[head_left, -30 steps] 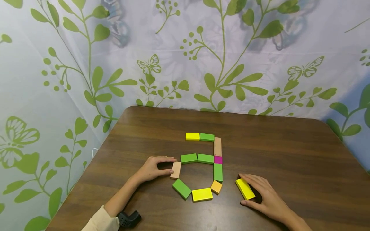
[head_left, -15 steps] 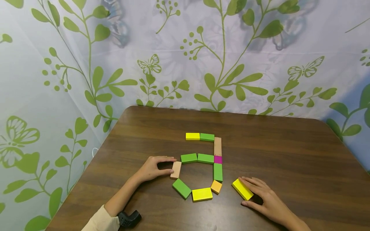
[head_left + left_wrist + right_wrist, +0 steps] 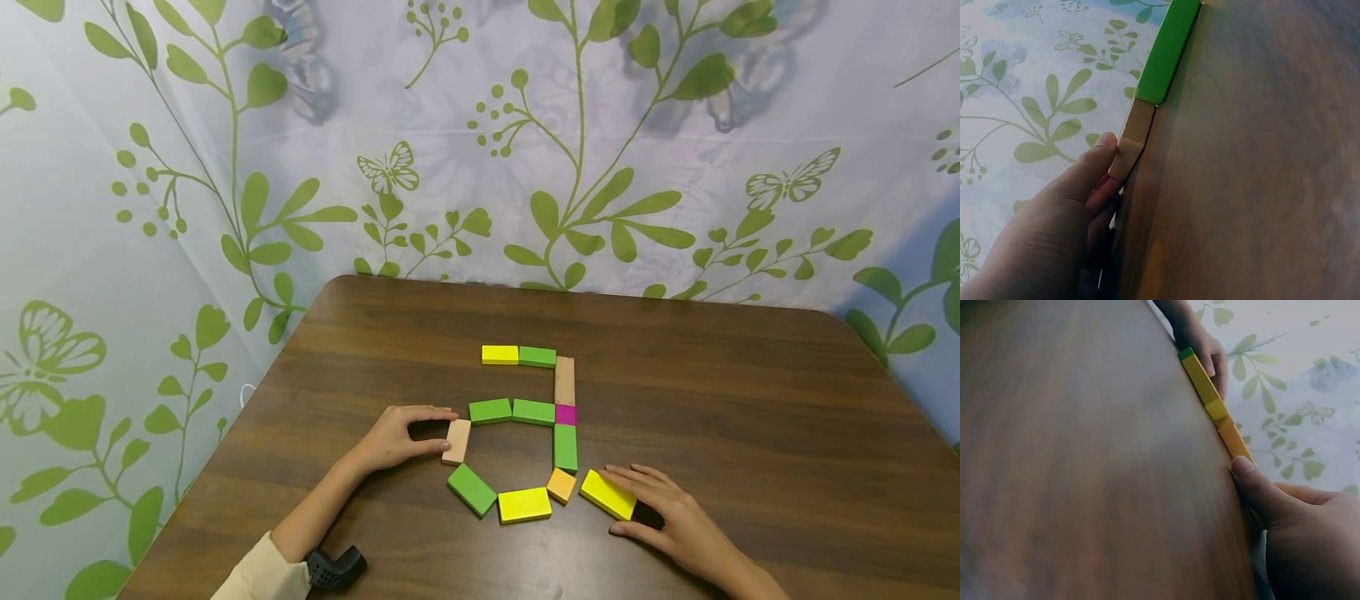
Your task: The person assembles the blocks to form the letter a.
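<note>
In the head view, a pale wooden block (image 3: 457,443) lies at the left of a block outline, and my left hand (image 3: 392,438) holds it with fingertips at its far end and thumb at its left side. The left wrist view shows the thumb against that wooden block (image 3: 1132,140). On the right, my right hand (image 3: 673,514) grips a yellow block (image 3: 607,495), fingers over its right end and thumb near its lower edge. This block lies flat and slanted, a small gap away from an orange block (image 3: 562,486).
Green blocks (image 3: 472,490) and another yellow block (image 3: 524,506) form the lower curve. Above are a magenta block (image 3: 566,415), an upright wooden block (image 3: 565,381) and a top yellow block (image 3: 499,355). The brown table (image 3: 712,375) meets a leaf-patterned cloth (image 3: 450,167).
My right hand has slid the yellow block leftward toward the orange block, turning it to lie flatter across. The left hand and the other blocks have stayed where they were.
</note>
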`<state>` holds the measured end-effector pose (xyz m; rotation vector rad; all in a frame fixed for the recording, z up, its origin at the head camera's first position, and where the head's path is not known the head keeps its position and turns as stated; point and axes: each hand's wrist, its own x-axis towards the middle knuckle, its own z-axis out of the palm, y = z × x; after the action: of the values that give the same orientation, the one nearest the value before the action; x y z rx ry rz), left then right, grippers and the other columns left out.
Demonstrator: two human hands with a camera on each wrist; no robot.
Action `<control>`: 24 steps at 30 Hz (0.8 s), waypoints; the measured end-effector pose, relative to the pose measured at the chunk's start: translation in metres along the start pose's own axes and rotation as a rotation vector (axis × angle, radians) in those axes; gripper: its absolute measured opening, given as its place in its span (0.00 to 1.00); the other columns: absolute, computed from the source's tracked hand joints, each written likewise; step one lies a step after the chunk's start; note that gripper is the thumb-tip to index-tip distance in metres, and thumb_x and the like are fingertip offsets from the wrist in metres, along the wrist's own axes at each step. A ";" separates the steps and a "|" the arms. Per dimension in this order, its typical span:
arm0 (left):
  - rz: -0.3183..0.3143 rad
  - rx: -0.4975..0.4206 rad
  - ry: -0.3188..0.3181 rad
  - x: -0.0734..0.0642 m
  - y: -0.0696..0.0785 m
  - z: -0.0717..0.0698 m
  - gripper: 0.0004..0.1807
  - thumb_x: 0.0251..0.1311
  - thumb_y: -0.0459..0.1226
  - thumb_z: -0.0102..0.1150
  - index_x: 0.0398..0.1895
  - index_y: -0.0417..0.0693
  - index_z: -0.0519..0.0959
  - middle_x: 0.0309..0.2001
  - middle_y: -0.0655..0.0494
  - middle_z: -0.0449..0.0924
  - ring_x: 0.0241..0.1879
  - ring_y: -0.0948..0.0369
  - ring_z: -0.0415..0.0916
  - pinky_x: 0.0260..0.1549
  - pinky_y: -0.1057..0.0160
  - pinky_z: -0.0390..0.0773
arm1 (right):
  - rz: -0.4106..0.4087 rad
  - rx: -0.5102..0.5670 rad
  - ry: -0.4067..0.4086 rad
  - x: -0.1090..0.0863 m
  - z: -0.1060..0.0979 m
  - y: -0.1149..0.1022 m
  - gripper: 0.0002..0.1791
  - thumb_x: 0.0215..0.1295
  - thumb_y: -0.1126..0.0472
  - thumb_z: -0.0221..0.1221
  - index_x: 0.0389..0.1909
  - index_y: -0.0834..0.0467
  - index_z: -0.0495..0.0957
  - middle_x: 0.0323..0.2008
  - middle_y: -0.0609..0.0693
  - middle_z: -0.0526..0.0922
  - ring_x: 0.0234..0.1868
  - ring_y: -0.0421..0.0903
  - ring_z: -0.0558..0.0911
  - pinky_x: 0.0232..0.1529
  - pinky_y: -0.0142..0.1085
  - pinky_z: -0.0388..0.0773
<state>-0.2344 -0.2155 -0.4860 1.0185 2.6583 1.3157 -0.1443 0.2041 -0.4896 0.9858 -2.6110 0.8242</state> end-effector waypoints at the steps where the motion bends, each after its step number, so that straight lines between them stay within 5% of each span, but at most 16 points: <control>1: -0.005 0.002 -0.002 0.000 0.000 0.000 0.24 0.53 0.50 0.63 0.54 0.56 0.78 0.52 0.64 0.77 0.54 0.61 0.72 0.53 0.56 0.71 | -0.001 -0.004 -0.002 0.000 0.000 0.000 0.35 0.50 0.51 0.68 0.61 0.50 0.71 0.56 0.47 0.75 0.57 0.52 0.71 0.63 0.21 0.48; 12: 0.001 -0.002 -0.001 0.000 0.001 0.000 0.24 0.52 0.44 0.66 0.54 0.50 0.78 0.52 0.59 0.77 0.54 0.57 0.72 0.53 0.54 0.71 | -0.034 0.045 0.038 0.000 -0.001 0.000 0.36 0.47 0.57 0.71 0.60 0.53 0.71 0.56 0.49 0.75 0.55 0.55 0.74 0.61 0.20 0.52; 17: -0.008 0.001 -0.007 0.002 0.022 -0.006 0.23 0.52 0.37 0.67 0.52 0.42 0.78 0.51 0.51 0.78 0.54 0.53 0.73 0.53 0.52 0.71 | -0.026 0.047 0.005 0.000 -0.001 0.000 0.34 0.50 0.56 0.69 0.60 0.53 0.71 0.56 0.49 0.75 0.56 0.52 0.73 0.62 0.22 0.51; 24: -0.009 0.015 -0.003 -0.001 0.002 0.000 0.24 0.54 0.49 0.63 0.54 0.55 0.78 0.53 0.62 0.76 0.54 0.61 0.72 0.52 0.56 0.71 | -0.140 0.056 0.040 0.005 0.000 -0.001 0.34 0.48 0.61 0.70 0.59 0.54 0.72 0.55 0.51 0.76 0.55 0.51 0.74 0.64 0.27 0.53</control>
<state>-0.2325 -0.2151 -0.4844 1.0087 2.6718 1.2934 -0.1473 0.2012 -0.4875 1.1401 -2.4657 0.8773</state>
